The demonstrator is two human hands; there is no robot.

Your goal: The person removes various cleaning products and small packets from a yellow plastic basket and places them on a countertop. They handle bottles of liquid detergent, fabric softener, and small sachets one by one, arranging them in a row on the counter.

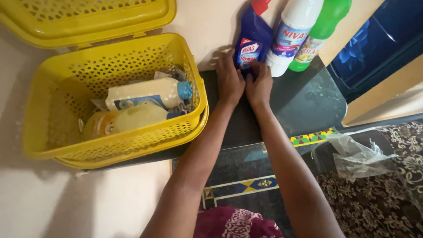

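Blue bottle [252, 44] at the counter's [308, 99] back edge: my left hand [229, 79] and right hand [260, 83] close their fingers round its base, setting it upright; next needs a clean release.

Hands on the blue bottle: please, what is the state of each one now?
Left hand: closed on the base of the blue bottle.
Right hand: closed on the same base.

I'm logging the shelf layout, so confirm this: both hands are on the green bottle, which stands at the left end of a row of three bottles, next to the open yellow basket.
Not quite. In the head view the left hand and right hand are on the blue bottle, not the green bottle. The blue one is at the left end of the row, nearest the open yellow basket; the green one is at the right end.
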